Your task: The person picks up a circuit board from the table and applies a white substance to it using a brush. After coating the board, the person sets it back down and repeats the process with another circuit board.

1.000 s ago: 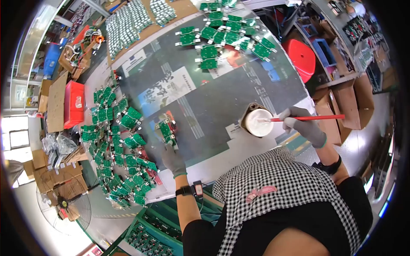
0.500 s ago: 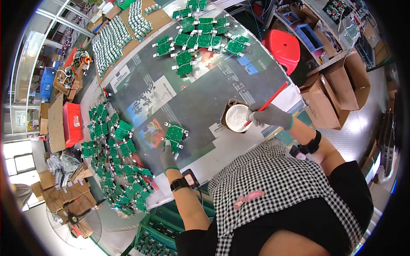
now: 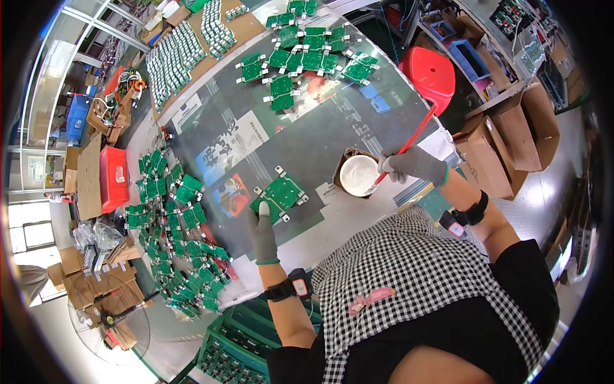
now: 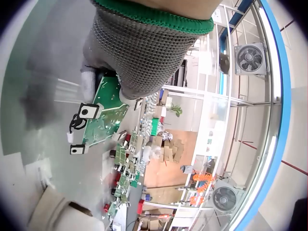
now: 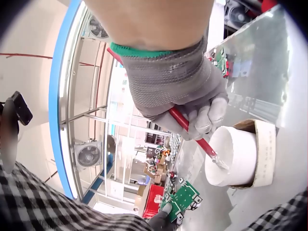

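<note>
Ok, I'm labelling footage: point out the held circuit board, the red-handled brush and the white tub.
Green circuit board (image 3: 281, 194), head view: middle of its face.
Red-handled brush (image 3: 417, 132), head view: its handle.
White tub (image 5: 244, 156), right wrist view: outer side wall.

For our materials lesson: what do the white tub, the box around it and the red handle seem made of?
White tub: probably plastic, its wall smooth and even. Box: likely cardboard, matte brownish and thin-walled. Red handle: smooth, evenly coloured; plastic or painted wood, the look leaves it open.

Room to pass lies between 2 obstacles, the held board (image 3: 280, 194) and white tub (image 3: 359, 175).
</note>
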`<state>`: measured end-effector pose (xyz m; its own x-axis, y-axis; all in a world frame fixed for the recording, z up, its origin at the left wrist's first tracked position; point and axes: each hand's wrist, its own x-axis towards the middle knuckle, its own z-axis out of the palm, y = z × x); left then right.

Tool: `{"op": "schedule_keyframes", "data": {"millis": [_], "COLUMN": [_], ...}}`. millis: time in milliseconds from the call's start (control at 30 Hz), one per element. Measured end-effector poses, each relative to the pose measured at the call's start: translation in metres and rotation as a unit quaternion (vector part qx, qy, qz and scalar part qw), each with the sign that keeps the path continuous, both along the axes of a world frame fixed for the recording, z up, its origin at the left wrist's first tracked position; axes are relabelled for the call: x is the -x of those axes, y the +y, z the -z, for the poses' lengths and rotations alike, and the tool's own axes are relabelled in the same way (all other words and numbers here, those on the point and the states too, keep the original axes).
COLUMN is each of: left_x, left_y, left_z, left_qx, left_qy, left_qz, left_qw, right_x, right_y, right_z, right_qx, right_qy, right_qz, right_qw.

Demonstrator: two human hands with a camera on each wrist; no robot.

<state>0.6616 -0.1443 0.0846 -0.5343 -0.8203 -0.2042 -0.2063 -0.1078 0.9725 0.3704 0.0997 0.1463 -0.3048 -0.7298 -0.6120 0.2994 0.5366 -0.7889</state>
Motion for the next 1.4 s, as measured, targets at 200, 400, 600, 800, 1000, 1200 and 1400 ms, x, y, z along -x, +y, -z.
{"op": "schedule_keyframes", "data": {"millis": [200, 400, 600, 800, 1000, 1200, 1400], "left_x": [0.028, 0.053, 0.058, 0.054, 0.055, 0.054, 0.076], "left_y": [0.019, 0.031, 0.036, 0.037, 0.04, 0.044, 0.063], "left_z": [-0.086, -0.118, -0.13, -0.136, -0.143, -0.151, -0.15], "left_qx": [-0.107, -0.196, -0.166, -0.144, -0.145, -0.149, -0.128], "left_qy": [-0.079, -0.103, -0.13, -0.143, -0.146, -0.086, -0.015], "left_qz": [0.098, 0.239, 0.31, 0.328, 0.342, 0.235, 0.194], "left_qw": [0.986, 0.945, 0.927, 0.922, 0.917, 0.957, 0.973], "right_x": [0.001, -0.013, -0.011, -0.014, -0.016, -0.009, -0.044], "right_y": [-0.002, -0.021, -0.026, -0.021, -0.025, -0.02, -0.045], "right_z": [-0.064, -0.107, -0.131, -0.139, -0.135, -0.107, -0.069], "right_qx": [0.177, 0.252, 0.194, 0.202, 0.174, 0.213, 0.226], "right_qy": [-0.155, 0.008, 0.124, 0.134, 0.167, 0.104, 0.226], "right_qz": [0.099, -0.029, -0.157, -0.158, -0.173, -0.049, -0.135], "right_qw": [0.967, 0.967, 0.96, 0.957, 0.955, 0.97, 0.938]}}
